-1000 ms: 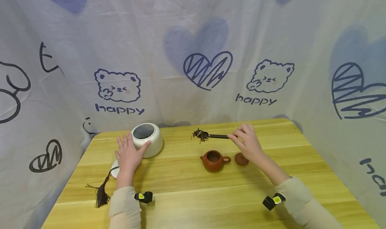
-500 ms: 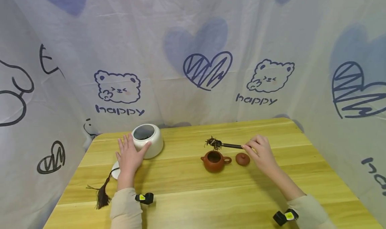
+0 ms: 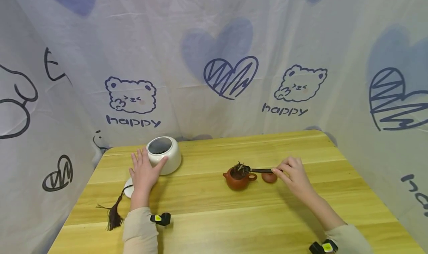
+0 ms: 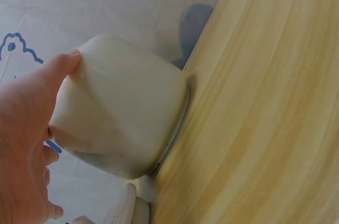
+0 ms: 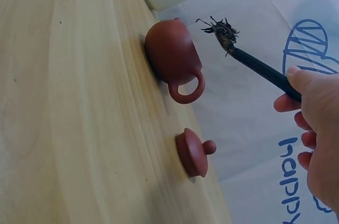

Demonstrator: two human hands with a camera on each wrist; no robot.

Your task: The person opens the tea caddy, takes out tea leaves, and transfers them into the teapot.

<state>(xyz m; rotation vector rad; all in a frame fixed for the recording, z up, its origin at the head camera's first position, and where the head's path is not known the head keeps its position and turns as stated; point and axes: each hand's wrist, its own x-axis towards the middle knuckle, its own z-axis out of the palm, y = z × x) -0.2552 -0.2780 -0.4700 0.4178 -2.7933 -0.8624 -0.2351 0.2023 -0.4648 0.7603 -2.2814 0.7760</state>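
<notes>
In the head view, my left hand (image 3: 144, 174) rests against the near left side of a white jar (image 3: 172, 161), its fingers spread and fairly straight. Dark tea leaves lie inside that jar. The left wrist view has the thumb (image 4: 66, 65) touching the jar's shoulder. My right hand (image 3: 295, 178) pinches the dark handle of a tea scoop (image 5: 265, 70), held nearly level. A clump of dried tea leaves (image 5: 222, 32) sits on its tip, above the mouth of a brown-red clay teapot (image 3: 236, 183). The teapot's inside is partly hidden by the clump.
The clay teapot lid (image 5: 193, 152), knob up, lies beside the teapot's handle. A white jar lid (image 3: 128, 190) with a dark tassel (image 3: 114, 217) lies left of my left wrist. Printed cloth (image 3: 180, 98) hangs behind the wooden table (image 3: 200, 228).
My right hand has moved right and toward me, bringing the loaded scoop from behind the teapot down to its mouth. The left hand and jar have stayed in place.
</notes>
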